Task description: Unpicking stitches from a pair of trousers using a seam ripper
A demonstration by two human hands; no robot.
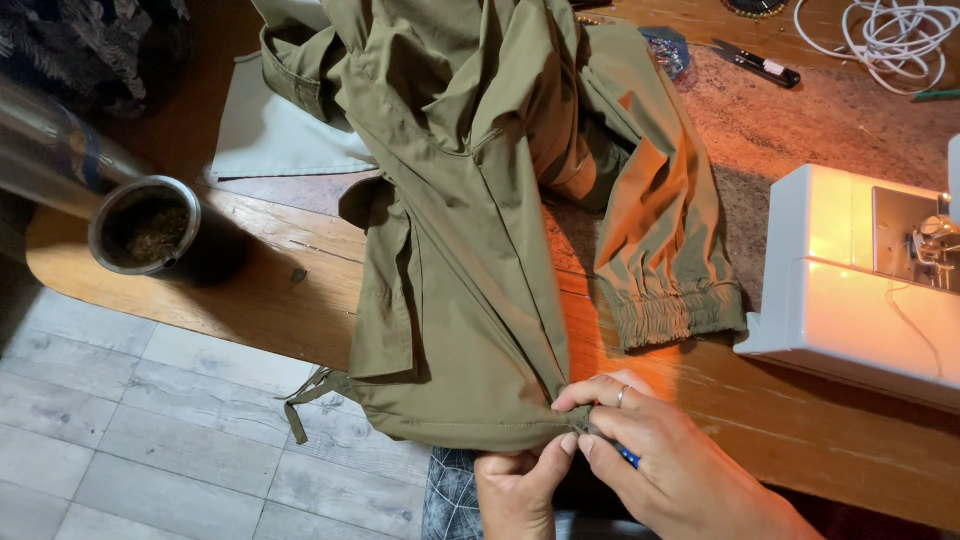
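One broad wooden table [800,440] fills most of the head view, its rounded edge running over a pale plank floor [130,440] at lower left. Spread across the table lies an olive-green garment [470,250], a jacket by its look, its body reaching from the far edge down past the near one, where the hem hangs just over the rim; a sleeve with a gathered elastic cuff [675,310] lies to the right of it, and a loose tie [300,405] dangles at the lower left corner. A white sewing machine [850,290] stands on the table at the right, near the cuff but not touching it. A flat piece of pale grey-green fabric [280,135] lies under the garment's far left part. A metal cup [145,228] with dark crumbled matter inside stands at the table's left end, well apart from the hands. A coiled white cable [890,40] and a small dark tool [760,65] lie at the far right, beyond the garment. At the near edge both hands meet on the hem's right corner: the left hand [515,490] pinches the cloth between thumb and fingertips from below, and the right hand [660,460], wearing a ring [622,397], closes on the same corner with a small blue thing [627,457] tucked under its fingers, too hidden to identify. The garment covers much of the table's middle.
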